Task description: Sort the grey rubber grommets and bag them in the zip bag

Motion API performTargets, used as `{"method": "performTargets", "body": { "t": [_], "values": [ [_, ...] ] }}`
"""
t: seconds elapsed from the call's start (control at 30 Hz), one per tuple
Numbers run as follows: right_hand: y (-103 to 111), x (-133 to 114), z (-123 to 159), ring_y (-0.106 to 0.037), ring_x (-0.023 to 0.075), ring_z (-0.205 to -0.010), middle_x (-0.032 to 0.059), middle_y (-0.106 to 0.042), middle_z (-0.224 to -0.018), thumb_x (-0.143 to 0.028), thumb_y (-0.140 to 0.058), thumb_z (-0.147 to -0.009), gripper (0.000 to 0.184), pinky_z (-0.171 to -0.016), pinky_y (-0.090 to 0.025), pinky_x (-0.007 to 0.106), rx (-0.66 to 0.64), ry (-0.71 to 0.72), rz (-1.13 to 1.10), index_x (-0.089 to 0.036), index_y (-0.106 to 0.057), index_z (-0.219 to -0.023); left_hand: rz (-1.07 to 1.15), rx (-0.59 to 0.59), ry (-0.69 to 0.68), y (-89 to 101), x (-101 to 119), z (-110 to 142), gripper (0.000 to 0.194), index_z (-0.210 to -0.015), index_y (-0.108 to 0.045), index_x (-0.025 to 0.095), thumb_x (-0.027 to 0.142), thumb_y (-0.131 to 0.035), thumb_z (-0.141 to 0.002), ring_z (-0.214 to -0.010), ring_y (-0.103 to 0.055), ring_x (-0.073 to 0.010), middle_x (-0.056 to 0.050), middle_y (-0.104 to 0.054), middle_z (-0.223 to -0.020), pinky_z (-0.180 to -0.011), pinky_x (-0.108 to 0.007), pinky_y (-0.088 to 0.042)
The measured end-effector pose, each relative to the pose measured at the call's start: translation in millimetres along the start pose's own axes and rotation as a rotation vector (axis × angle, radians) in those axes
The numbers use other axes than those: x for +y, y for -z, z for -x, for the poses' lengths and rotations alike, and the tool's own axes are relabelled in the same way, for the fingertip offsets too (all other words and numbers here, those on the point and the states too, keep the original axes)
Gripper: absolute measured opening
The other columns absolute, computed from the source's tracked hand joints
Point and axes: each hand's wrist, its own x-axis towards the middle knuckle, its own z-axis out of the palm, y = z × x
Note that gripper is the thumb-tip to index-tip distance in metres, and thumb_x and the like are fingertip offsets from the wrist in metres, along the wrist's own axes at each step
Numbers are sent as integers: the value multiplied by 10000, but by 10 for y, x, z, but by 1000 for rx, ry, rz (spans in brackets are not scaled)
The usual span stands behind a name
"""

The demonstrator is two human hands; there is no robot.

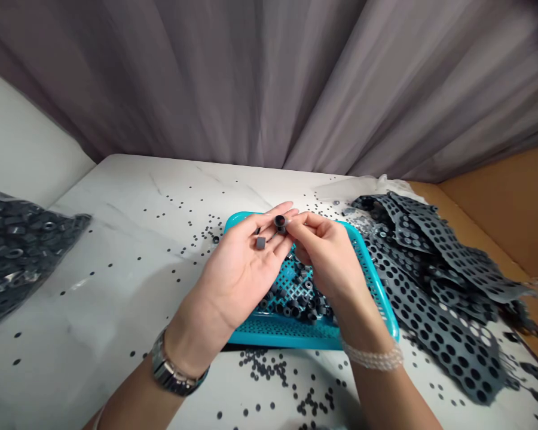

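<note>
My left hand (237, 278) is turned palm up with its fingers stretched out. A small grey cylinder-like piece (260, 243) lies on it near the base of the fingers, and another dark bit sits close to the thumb. Over the left fingers, my right hand (329, 251) pinches a small round grey piece with a dark centre (280, 221); whether the left fingers also grip it I cannot tell. Below both hands stands a turquoise plastic basket (388, 301), holding many short grey tube-like pieces (311, 307).
Perforated dark grey sheets (448, 334) are heaped at the right. A clear bag of grey pieces (13, 257) lies at the left edge. Small black discs (264, 365) are scattered over the white marbled table (116, 298). A grey curtain (251, 83) hangs behind.
</note>
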Motion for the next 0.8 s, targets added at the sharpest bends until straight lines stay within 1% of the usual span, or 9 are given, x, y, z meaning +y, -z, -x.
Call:
{"method": "performTargets", "body": {
  "t": [0.13,0.27,0.33,0.4,0.47,0.53,0.6,0.67,0.8],
  "values": [
    [10,-27,19,-249,28,-424,-74,-404,-501,-334,-673,-803,228,-393,-156,210,70,69,109,-154,-606,-681,-3,-2,-4,11,-25,-20,432,-1251,-527,24,-14,-444,-829,-1059,-647,-220,-184,-666,-1085,-949,-310,-527],
    [-15,-70,29,-258,35,-426,-76,-381,-484,-335,-695,-780,215,-391,-156,212,143,120,160,-154,-619,-691,37,35,5,38,-16,-51,410,-1226,-543,3,-8,-421,-835,-1033,-659,-226,-183,-679,-1034,-946,-310,-532],
    [-8,-94,19,-221,34,-417,-88,-330,-483,-311,-686,-776,204,-385,-145,206,123,90,11,-164,-591,-672,65,40,26,48,-4,-58,391,-1212,-552,-7,13,-416,-846,-1043,-655,-230,-187,-680,-1029,-959,-311,-522],
    [25,-118,-1,-188,35,-416,-87,-300,-508,-272,-645,-770,214,-374,-134,197,38,-5,-250,-173,-523,-624,93,17,43,54,15,-53,401,-1224,-543,-2,15,-404,-849,-1074,-642,-238,-199,-669,-1080,-965,-318,-517],
    [77,-139,-27,-210,37,-436,-60,-352,-564,-232,-592,-739,212,-364,-127,184,-45,-115,-481,-175,-456,-586,117,-18,58,60,42,-38,428,-1255,-518,8,8,-388,-847,-1122,-615,-248,-210,-646,-1154,-966,-323,-516],
    [131,-154,-50,-258,38,-470,-16,-437,-647,-210,-551,-703,200,-357,-121,171,-90,-175,-615,-171,-414,-562,130,-54,74,71,75,-20,444,-1275,-503,21,12,-375,-850,-1157,-591,-255,-213,-628,-1201,-965,-329,-515],
    [166,-164,-63,-279,40,-486,7,-473,-690,-203,-527,-683,210,-353,-114,168,-103,-196,-667,-174,-375,-541,127,-89,87,84,107,-7,451,-1284,-503,41,32,-354,-859,-1170,-580,-255,-209,-622,-1223,-963,-341,-514],
    [171,-176,-61,-280,47,-472,3,-472,-669,-208,-506,-674,192,-353,-114,181,-89,-199,-646,-182,-368,-544,105,-111,91,92,131,2,458,-1289,-510,65,62,-332,-867,-1174,-577,-251,-197,-621,-1236,-958,-351,-515],
    [128,-213,-18,-285,68,-420,-29,-471,-585,-214,-483,-673,12,-367,-130,220,-22,-117,-495,-202,-486,-672,42,-122,104,69,142,28,457,-1282,-538,105,124,-325,-877,-1202,-557,-231,-159,-626,-1247,-987,-353,-488]
  ]
}}
